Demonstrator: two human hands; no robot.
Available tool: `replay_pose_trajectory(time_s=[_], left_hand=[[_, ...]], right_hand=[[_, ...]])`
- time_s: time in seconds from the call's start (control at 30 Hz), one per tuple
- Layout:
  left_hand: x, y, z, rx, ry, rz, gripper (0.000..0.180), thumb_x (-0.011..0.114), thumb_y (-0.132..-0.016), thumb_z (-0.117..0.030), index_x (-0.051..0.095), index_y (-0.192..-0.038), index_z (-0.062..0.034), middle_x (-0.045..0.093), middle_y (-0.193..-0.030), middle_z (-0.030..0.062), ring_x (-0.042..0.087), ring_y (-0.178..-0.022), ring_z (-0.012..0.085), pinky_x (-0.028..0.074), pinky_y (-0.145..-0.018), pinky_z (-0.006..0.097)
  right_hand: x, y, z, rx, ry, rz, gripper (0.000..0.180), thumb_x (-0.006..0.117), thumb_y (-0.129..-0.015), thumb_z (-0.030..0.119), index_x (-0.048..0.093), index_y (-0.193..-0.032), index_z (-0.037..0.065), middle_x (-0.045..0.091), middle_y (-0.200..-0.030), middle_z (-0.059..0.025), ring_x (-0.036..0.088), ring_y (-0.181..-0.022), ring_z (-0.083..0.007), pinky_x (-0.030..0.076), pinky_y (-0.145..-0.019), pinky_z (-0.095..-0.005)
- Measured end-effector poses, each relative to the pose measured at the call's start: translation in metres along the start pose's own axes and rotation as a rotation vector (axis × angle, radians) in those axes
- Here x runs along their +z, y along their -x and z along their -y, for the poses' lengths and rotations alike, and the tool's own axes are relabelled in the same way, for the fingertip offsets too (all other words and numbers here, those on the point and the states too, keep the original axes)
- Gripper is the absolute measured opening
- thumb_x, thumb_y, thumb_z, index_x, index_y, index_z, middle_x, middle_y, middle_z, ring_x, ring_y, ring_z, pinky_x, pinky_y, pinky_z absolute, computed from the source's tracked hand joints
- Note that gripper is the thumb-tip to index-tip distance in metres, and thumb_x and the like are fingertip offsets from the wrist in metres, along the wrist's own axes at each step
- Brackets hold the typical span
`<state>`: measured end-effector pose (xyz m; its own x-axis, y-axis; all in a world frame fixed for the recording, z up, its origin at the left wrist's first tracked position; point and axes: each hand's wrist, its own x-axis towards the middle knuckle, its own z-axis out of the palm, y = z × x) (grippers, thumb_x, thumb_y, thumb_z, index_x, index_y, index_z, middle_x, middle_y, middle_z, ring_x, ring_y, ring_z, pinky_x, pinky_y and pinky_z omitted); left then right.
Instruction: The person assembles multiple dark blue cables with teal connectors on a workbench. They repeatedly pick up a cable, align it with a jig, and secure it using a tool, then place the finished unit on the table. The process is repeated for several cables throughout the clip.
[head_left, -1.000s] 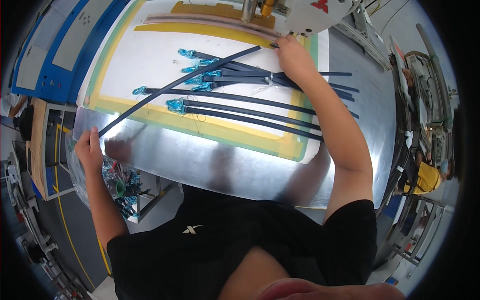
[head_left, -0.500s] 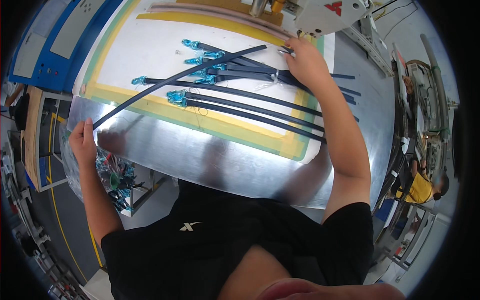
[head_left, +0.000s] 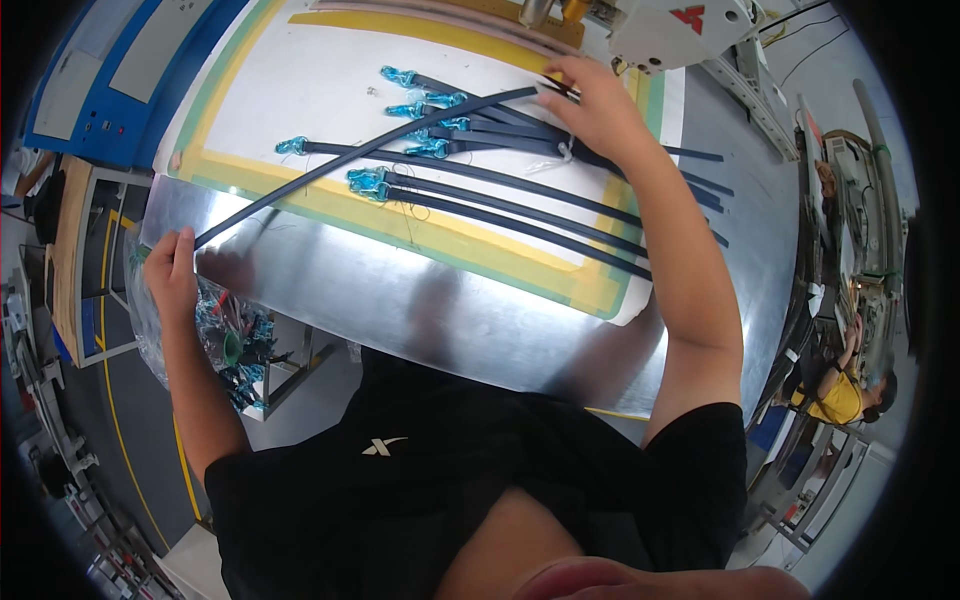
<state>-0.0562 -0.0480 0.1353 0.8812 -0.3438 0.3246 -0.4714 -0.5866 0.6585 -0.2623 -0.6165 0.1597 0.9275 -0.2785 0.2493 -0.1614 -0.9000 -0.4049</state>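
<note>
Grasping one dark strap (head_left: pixel 360 158) at both ends, fingers clenched, above clip-filled bag (head_left: pixel 225 335).

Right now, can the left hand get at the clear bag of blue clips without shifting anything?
Probably yes. The left hand grips the long dark strap's end at the table edge, and the bag hangs just below it with nothing between; it would likely have to release the strap first.

Matt dark woven straps (head_left: pixel 520 185) with glossy teal plastic clips (head_left: pixel 368 181) lie on a shiny brushed-metal table (head_left: pixel 400 300).
</note>
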Motion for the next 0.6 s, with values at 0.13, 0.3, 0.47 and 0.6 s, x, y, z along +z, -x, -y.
replay_pose_trajectory(time_s=[0.13,0.3,0.47,0.6], left_hand=[[0.005,-0.005,0.0,-0.103,0.013,0.071,0.042,0.065,-0.106,-0.017,0.048,-0.07,-0.0029,0.042,-0.066,-0.0043,0.038,-0.066,0.005,0.028,-0.057,0.029],[0.016,-0.013,-0.005,-0.161,0.135,0.084,0.03,0.067,-0.104,-0.017,0.06,-0.08,-0.0012,0.05,-0.07,-0.0048,0.044,-0.068,0.0044,0.033,-0.06,0.025],[0.042,-0.031,-0.03,-0.006,0.257,0.154,0.015,0.072,-0.101,-0.012,0.067,-0.095,0.0005,0.062,-0.08,-0.0043,0.054,-0.075,0.0038,0.043,-0.068,0.022],[0.074,-0.045,-0.081,0.007,0.345,0.409,0.014,0.074,-0.099,-0.012,0.069,-0.1,0.0015,0.066,-0.082,-0.0027,0.059,-0.08,0.0047,0.047,-0.072,0.022]], right_hand=[[0.01,0.0,0.014,-0.082,-0.044,0.067,0.036,0.078,-0.094,0.022,0.072,-0.123,0.003,0.068,-0.116,-0.0151,0.068,-0.11,-0.0322,0.054,-0.095,-0.0404],[-0.024,0.011,0.014,-0.097,-0.111,0.095,0.028,0.078,-0.093,0.021,0.076,-0.111,0.001,0.071,-0.106,-0.0157,0.069,-0.098,-0.0318,0.053,-0.086,-0.0387],[-0.1,0.084,0.013,0.071,-0.14,0.15,0.026,0.083,-0.085,0.014,0.077,-0.104,-0.001,0.069,-0.09,-0.0111,0.065,-0.086,-0.0226,0.049,-0.076,-0.0333],[-0.131,0.162,-0.014,0.203,-0.15,0.087,0.024,0.084,-0.079,0.009,0.076,-0.1,-0.001,0.06,-0.083,-0.0054,0.056,-0.078,-0.0176,0.042,-0.07,-0.0311]])
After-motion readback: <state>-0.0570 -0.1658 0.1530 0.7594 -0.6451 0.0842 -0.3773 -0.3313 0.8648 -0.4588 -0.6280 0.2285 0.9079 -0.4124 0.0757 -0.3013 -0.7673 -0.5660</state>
